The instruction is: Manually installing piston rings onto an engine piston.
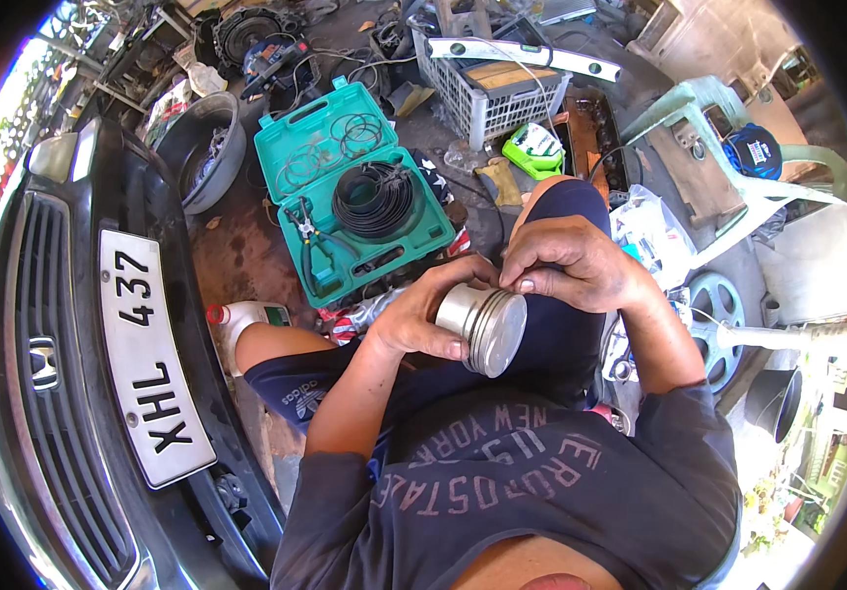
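My left hand (421, 317) is wrapped round a silver piston (492, 339), its thumb on the side and its fingers over the top, above my lap. Thin ring grooves (482, 315) circle the piston near its flat crown. My right hand (566, 265) has thumb and index finger closed at the piston's upper rim; whether they grip a separate ring there is too small to tell. Beyond my hands, an open teal plastic case (300, 147) holds coiled black rings (376, 202) and black-handled pliers (307, 246).
A car bumper (109, 511) lines the left. A grey tub (227, 138), a crate (453, 93) with a level, and a green case (531, 147) lie ahead. A plastic chair (703, 221), blue wheel (713, 295) and bags (654, 236) are on the right.
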### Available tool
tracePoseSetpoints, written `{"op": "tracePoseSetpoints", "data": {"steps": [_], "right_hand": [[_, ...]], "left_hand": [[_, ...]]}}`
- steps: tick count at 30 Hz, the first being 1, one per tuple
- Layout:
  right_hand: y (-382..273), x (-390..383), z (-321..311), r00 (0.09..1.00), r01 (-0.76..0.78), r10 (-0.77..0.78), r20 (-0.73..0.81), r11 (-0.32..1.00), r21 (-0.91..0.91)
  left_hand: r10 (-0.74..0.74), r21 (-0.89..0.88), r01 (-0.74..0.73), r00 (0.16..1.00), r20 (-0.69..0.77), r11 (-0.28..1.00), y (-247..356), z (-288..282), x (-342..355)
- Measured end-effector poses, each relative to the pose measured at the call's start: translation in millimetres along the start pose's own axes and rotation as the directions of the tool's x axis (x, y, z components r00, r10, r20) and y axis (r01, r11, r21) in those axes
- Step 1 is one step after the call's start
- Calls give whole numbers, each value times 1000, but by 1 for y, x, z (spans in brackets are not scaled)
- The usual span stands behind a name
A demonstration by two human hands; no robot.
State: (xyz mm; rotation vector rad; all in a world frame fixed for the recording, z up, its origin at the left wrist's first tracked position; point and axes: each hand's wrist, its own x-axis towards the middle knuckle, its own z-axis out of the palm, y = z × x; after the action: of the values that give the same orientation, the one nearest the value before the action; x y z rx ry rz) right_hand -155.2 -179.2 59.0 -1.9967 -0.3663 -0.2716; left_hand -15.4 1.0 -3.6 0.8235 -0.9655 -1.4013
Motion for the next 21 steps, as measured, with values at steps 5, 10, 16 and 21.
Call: {"op": "tracePoseSetpoints", "data": {"steps": [5, 10, 16, 21], "right_hand": [[0, 7, -8, 985, -29, 24, 173, 999, 27], [3, -2, -4, 983, -71, 61, 175, 996, 54], [2, -6, 1, 985, -52, 41, 168, 997, 62], [9, -17, 11, 989, -31, 21, 145, 997, 66]], "left_hand": [[57, 169, -67, 997, 59, 983, 2, -8, -3], [170, 472, -202, 979, 110, 858, 19, 0, -5], [181, 627, -220, 975, 126, 748, 29, 7, -6], [220, 670, -241, 968, 117, 703, 27, 11, -8]]}}
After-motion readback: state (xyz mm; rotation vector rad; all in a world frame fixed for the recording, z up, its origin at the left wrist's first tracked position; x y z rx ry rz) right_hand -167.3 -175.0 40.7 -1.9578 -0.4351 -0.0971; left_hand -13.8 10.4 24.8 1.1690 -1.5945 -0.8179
